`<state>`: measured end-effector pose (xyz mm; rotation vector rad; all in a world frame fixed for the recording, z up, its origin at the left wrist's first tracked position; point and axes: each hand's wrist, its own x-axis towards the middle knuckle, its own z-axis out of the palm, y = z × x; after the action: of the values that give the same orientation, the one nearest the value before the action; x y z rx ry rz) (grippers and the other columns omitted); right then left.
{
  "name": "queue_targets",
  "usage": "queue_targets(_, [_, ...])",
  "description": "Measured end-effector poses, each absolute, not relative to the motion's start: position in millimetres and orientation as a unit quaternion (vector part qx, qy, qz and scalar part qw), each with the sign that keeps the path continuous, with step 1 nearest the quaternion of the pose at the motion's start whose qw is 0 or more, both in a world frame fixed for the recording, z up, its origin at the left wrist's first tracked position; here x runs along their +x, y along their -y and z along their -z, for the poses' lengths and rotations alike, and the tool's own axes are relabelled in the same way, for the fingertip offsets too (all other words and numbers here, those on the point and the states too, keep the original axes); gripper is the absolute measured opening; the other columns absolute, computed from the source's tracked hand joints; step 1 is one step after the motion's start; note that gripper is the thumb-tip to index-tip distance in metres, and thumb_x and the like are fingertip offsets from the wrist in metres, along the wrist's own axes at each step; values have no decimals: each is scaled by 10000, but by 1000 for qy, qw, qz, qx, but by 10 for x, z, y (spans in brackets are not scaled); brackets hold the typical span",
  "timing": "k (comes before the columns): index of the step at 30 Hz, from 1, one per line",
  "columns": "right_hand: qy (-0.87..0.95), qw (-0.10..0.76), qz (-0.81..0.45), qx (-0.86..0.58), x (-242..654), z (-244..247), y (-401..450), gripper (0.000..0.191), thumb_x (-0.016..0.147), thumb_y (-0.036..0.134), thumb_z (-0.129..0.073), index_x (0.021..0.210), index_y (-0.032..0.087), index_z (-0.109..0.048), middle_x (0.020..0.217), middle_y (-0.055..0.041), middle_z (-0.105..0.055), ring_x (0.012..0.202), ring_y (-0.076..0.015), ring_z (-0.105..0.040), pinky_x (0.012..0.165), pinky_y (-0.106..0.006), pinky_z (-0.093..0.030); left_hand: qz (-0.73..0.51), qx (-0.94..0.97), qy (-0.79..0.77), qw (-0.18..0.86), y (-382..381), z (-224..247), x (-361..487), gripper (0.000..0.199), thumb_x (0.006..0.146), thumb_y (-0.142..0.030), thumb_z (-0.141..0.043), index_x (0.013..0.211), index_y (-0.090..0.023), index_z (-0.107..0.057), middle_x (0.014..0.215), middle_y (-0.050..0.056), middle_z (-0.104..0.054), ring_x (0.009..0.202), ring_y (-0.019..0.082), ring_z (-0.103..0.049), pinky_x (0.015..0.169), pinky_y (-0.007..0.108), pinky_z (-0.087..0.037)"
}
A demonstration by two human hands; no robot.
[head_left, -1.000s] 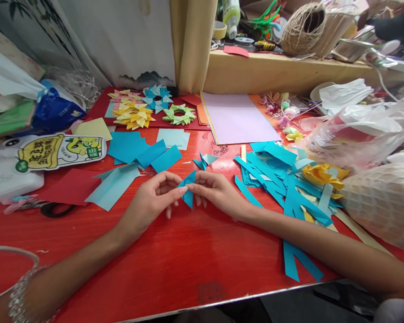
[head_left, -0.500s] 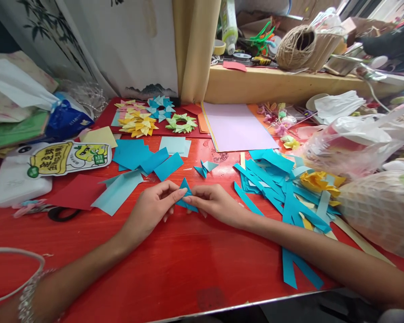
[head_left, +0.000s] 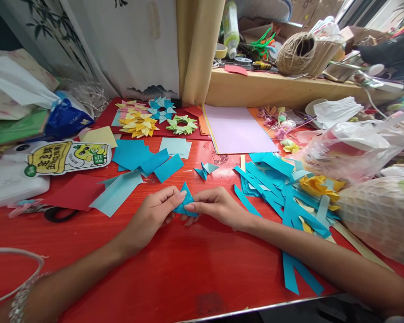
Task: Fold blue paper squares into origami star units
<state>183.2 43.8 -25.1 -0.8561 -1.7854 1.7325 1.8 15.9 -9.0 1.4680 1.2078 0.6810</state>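
Observation:
A small folded blue paper triangle is pinched between my two hands above the red table. My left hand grips its left side, thumb on top. On its right side, my right hand presses with the thumb, the other fingers partly hidden underneath. Just beyond my hands lies a folded blue paper piece with points sticking up. Blue paper rectangles and a creased light blue sheet lie to the left. Cut blue paper strips are heaped to the right.
Folded paper rings and a lilac paper stack lie at the back. Black-handled scissors, a red sheet and a white box are on the left. Plastic bags crowd the right; twine sits on the ledge.
My hands still hold the blue paper triangle. My right thumb has shifted slightly, and more of the triangle's face shows. The view has moved a little.

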Motion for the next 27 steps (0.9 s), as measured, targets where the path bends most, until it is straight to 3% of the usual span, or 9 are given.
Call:
queue_targets(3, [618, 280, -669, -304, 1818, 242, -440, 275, 822, 386, -588, 771, 128, -668, 736, -30, -680, 681, -128, -647, 662, -261, -509, -307, 692, -529, 384, -158, 99, 1, 295, 913, -424, -406, 755, -197, -508, 703, -31, -532, 626, 103, -507, 556, 216, -430])
queue_targets(5, [579, 302, -692, -308, 1810, 244, -452, 260, 828, 371, -585, 773, 127, -658, 714, -25, -679, 663, -127, -666, 650, -256, -528, -348, 768, -497, 204, -167, 123, -19, 174, 907, -348, -460, 973, -211, -545, 951, 13, -608, 885, 151, -585, 748, 266, -492])
queue_targets(7, [553, 319, -700, -320, 1806, 258, -465, 246, 828, 359, -588, 769, 129, -651, 691, -17, -674, 653, -127, -675, 633, -249, -535, -361, 835, -412, 51, -188, 159, -40, 328, 895, -261, -502, 1221, -240, -465, 1234, 54, -553, 1193, 218, -478, 965, 370, -437])
queue_targets(10, [567, 323, -689, -315, 1809, 292, -474, 226, 827, 343, -595, 784, 135, -673, 721, -15, -686, 690, -115, -669, 657, -231, -525, -322, 884, -337, -40, -227, 221, -61, 475, 884, -188, -519, 1338, -222, -380, 1356, 67, -492, 1350, 254, -298, 1065, 453, -358])
queue_targets(14, [591, 326, -679, -290, 1821, 305, -463, 205, 828, 320, -597, 823, 157, -721, 791, -13, -710, 799, -114, -651, 789, -243, -496, -303, 890, -339, -21, -255, 271, -61, 440, 886, -177, -513, 1316, -156, -422, 1331, 86, -528, 1323, 228, -362, 1058, 424, -391])
queue_targets(19, [611, 312, -665, -294, 1827, 256, -447, 192, 824, 314, -602, 899, 186, -724, 910, -14, -708, 905, -143, -627, 865, -294, -469, -340, 856, -381, 79, -214, 244, -51, 350, 902, -194, -486, 1251, -200, -492, 1224, 38, -621, 1128, 163, -576, 956, 298, -485])
queue_targets(23, [572, 360, -663, -322, 1802, 255, -449, 208, 805, 322, -623, 959, 195, -680, 937, -21, -679, 859, -136, -629, 808, -301, -508, -356, 749, -518, 211, -192, 177, -47, 258, 854, -361, -558, 1087, -256, -591, 1054, -13, -693, 917, 162, -663, 732, 243, -544])
queue_targets(27, [573, 390, -649, -314, 1767, 287, -451, 280, 769, 285, -667, 1026, 215, -581, 1047, -32, -598, 865, -129, -610, 691, -259, -538, -384, 705, -519, 293, -208, 117, -34, 185, 842, -372, -573, 975, -259, -634, 1064, -7, -657, 1026, 163, -593, 804, 241, -498])
